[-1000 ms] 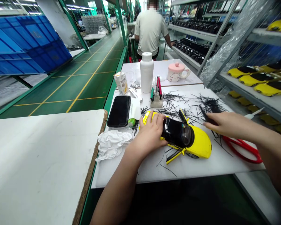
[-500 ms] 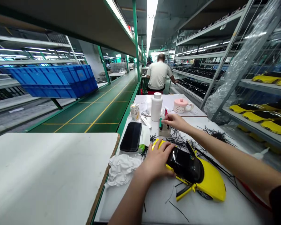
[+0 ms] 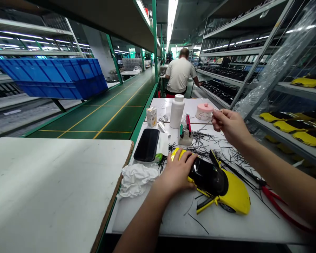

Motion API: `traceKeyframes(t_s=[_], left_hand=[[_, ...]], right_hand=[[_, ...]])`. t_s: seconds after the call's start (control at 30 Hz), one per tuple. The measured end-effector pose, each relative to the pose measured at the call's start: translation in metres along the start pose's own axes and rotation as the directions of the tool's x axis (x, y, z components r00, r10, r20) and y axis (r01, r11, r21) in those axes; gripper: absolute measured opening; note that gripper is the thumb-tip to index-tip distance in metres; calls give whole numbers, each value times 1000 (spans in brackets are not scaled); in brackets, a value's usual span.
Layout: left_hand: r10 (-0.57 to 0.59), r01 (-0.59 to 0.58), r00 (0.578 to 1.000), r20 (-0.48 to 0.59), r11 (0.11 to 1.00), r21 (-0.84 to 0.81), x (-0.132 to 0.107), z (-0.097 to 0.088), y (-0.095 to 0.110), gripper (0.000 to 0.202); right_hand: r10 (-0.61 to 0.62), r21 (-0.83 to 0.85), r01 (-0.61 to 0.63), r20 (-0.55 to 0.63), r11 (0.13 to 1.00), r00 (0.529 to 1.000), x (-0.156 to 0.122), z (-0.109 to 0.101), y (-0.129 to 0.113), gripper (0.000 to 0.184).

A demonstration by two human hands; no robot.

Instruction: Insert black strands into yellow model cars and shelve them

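Note:
My left hand (image 3: 177, 172) presses down on a yellow model car (image 3: 235, 195), whose windows are dark and whose door stands open. My right hand (image 3: 228, 123) is raised above the far end of the white work board (image 3: 252, 232), pinching a thin rod (image 3: 205, 123). Many thin black strips (image 3: 201, 140) lie scattered around the car. Red-handled cutters (image 3: 281, 207) lie near my right forearm, partly out of sight. A small holder of tools (image 3: 185, 135) stands just left of my right hand.
A black phone (image 3: 146, 144), a crumpled white cloth (image 3: 137, 181), a white bottle (image 3: 177, 111), a small carton (image 3: 151, 117) and a pink mug (image 3: 204, 111) stand nearby. Shelves of yellow car parts (image 3: 287, 126) run along the right. A person works beyond, beside a green conveyor (image 3: 118, 119).
My right hand has moved up and rightward from the tool holder, now pinching a thin rod. My left hand stays on the car. The view has tilted up since the earliest frame.

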State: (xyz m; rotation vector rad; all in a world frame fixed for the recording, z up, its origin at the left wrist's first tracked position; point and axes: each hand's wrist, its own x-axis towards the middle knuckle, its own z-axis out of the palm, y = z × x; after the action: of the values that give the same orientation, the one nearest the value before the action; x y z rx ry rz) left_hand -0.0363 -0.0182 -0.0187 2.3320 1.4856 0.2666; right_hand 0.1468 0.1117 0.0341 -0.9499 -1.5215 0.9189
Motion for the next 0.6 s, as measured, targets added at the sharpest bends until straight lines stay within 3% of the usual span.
traceKeyframes(t_s=[0.1,0.23,0.4,0.6], left_hand=[[3,-3,1000,9,1000,20,1,-1,2,92],[-8,6,999,31,999,47,2,-2,4,90],[-8,6,999,40,999,51,3,-1,4,90],[-6,2,998,60,998,67,4,-3,5,89]], right_hand=[[83,148,-87,37,985,996,-39,-9,-8,31],[151,174,-153,24,973,988,-86,-18,-9,26],[175,92,-170,-46,981,984,-127,-16,-12,25],[161,-50,-165,-66,985,985,-152,-10,-10,24]])
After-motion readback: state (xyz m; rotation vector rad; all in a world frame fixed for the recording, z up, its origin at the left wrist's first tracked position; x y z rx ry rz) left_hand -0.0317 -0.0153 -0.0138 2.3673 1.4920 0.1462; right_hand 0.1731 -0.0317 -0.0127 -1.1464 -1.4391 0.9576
